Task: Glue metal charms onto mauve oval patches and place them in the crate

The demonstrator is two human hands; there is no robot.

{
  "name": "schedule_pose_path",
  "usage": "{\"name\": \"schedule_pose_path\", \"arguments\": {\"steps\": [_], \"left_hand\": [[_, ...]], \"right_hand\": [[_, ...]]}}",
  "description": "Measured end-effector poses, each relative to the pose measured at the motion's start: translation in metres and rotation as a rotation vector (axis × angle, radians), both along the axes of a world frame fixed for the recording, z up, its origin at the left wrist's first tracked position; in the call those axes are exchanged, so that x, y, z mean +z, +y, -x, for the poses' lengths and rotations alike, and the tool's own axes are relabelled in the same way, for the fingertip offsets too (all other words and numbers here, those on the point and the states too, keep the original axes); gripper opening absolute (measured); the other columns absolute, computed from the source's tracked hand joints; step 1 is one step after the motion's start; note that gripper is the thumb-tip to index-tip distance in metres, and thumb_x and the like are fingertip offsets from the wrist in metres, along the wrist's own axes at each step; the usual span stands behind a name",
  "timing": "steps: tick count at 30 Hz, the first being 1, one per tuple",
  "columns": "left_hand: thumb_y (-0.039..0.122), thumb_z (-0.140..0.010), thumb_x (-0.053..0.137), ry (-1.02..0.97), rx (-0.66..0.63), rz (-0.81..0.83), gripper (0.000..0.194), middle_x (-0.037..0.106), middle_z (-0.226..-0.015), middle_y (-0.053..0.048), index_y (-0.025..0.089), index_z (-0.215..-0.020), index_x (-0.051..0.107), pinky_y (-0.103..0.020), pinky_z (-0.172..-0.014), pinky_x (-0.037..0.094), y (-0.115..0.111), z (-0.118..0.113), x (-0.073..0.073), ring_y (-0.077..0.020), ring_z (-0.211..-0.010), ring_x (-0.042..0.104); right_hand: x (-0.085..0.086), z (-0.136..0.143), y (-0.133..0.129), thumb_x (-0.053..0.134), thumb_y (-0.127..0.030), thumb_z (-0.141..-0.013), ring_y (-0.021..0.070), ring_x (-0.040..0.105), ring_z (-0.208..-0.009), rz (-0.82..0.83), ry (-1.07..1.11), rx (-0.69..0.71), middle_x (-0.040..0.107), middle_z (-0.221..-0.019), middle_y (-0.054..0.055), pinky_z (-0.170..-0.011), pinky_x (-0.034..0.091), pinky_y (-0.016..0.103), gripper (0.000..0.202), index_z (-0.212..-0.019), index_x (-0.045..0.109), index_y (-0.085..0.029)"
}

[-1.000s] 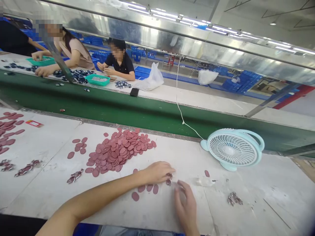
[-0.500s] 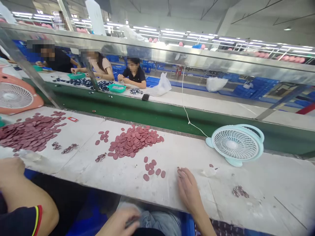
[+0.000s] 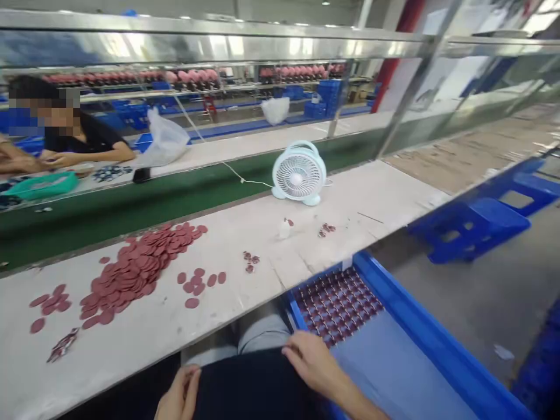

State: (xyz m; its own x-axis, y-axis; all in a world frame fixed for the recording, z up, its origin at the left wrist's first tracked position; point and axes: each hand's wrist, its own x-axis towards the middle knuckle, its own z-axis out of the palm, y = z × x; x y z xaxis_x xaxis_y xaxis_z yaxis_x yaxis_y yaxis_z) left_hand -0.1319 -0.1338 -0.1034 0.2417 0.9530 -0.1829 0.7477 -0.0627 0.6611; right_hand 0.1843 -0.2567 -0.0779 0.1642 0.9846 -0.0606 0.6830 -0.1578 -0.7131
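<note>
My left hand [image 3: 178, 394] is closed, its fingers pinching the left corner of a black cloth [image 3: 249, 382], which looks like the front of my shirt. My right hand [image 3: 311, 360] pinches the cloth's upper right edge, beside the blue crate. The cloth is stretched between both hands over my lap. On the white table ahead lies a heap of dark red oval pieces [image 3: 140, 268], with several loose ovals [image 3: 196, 283] right of it. A small cluster of shiny red-and-silver bits [image 3: 251, 261] sits farther right.
A light blue fan [image 3: 300, 175] stands on the table [image 3: 236, 221]. The blue crate [image 3: 420, 326] at my right holds rows of dark red pieces [image 3: 339, 303]. Blue stools [image 3: 481, 227] are beyond it. A co-worker [image 3: 79, 128] sits across the green strip [image 3: 188, 198].
The view has swung right. My right hand has left the tabletop, and both hands now grip the black cloth at my lap. The crate has come into fuller view.
</note>
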Motion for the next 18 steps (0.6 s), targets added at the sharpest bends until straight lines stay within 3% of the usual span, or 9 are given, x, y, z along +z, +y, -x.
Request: {"name": "schedule_pose_path", "arguments": {"steps": [3,6,8,10,12,14,16,18], "left_hand": [[0.052,-0.087,0.046,0.12,-0.107,0.067,0.027,0.078,-0.088,-0.004,0.032,-0.088,0.064,-0.038,-0.076,0.057,0.016,-0.011,0.005,-0.0298,-0.084,0.075],[0.053,-0.084,0.053,0.174,-0.278,0.137,0.027,0.077,-0.085,-0.003,0.03,-0.082,0.067,-0.035,-0.074,0.057,0.02,-0.021,0.025,-0.028,-0.082,0.074],[0.055,-0.081,0.06,0.103,-0.302,0.146,0.028,0.077,-0.092,-0.004,0.03,-0.085,0.07,-0.035,-0.078,0.057,0.018,-0.042,0.039,-0.0283,-0.09,0.073],[0.058,-0.081,0.064,-0.067,-0.297,0.232,0.034,0.076,-0.098,-0.005,0.027,-0.094,0.072,-0.035,-0.083,0.056,0.014,-0.08,0.045,-0.0283,-0.096,0.072],[0.062,-0.08,0.064,-0.195,-0.342,0.435,0.044,0.076,-0.098,-0.008,0.023,-0.099,0.071,-0.035,-0.074,0.058,0.009,-0.13,0.038,-0.0281,-0.09,0.073],[0.064,-0.079,0.066,-0.22,-0.381,0.511,0.057,0.076,-0.104,-0.011,0.019,-0.115,0.067,-0.032,-0.065,0.057,0.005,-0.179,0.021,-0.0259,-0.084,0.074],[0.062,-0.084,0.063,-0.228,-0.383,0.562,0.061,0.075,-0.111,-0.014,0.018,-0.125,0.061,-0.03,-0.062,0.056,0.005,-0.215,0.001,-0.023,-0.082,0.075],[0.059,-0.089,0.06,-0.224,-0.389,0.605,0.054,0.074,-0.111,-0.014,0.016,-0.123,0.061,-0.027,-0.058,0.055,0.006,-0.238,-0.015,-0.0206,-0.08,0.075]], "right_hand": [[-0.009,-0.006,-0.008,0.066,-0.033,-0.087,0.0183,0.068,-0.072,-0.014,0.023,-0.105,0.072,-0.073,0.001,-0.066,0.047,0.024,0.018,-0.073,0.072,-0.023],[-0.015,-0.027,-0.036,0.074,-0.039,-0.078,0.0169,0.067,-0.063,-0.035,0.04,-0.216,0.071,-0.068,-0.003,-0.058,0.048,0.023,0.015,-0.072,0.073,-0.026],[-0.015,-0.062,-0.07,0.062,-0.043,-0.089,0.0203,0.07,-0.075,-0.052,-0.015,-0.432,0.076,-0.086,0.0,-0.069,0.054,0.028,0.021,-0.09,0.075,-0.027],[-0.014,-0.111,-0.118,0.049,-0.043,-0.094,0.0299,0.068,-0.101,-0.045,-0.133,-0.738,0.074,-0.111,0.012,-0.092,0.052,0.042,0.034,-0.108,0.071,-0.022],[-0.014,-0.165,-0.171,0.047,-0.042,-0.092,0.0427,0.055,-0.123,0.005,-0.275,-1.032,0.065,-0.124,0.028,-0.109,0.036,0.055,0.048,-0.12,0.065,-0.007],[-0.018,-0.214,-0.217,0.044,-0.042,-0.094,0.0499,0.037,-0.138,0.096,-0.372,-1.22,0.051,-0.135,0.04,-0.114,0.023,0.061,0.064,-0.134,0.051,0.007],[-0.026,-0.251,-0.247,0.049,-0.043,-0.093,0.05,0.035,-0.141,0.215,-0.397,-1.251,0.046,-0.139,0.043,-0.111,0.026,0.059,0.07,-0.138,0.046,0.011],[-0.039,-0.275,-0.259,0.057,-0.045,-0.092,0.0453,0.048,-0.131,0.34,-0.363,-1.176,0.056,-0.13,0.04,-0.104,0.036,0.05,0.065,-0.13,0.056,0.007]]}}
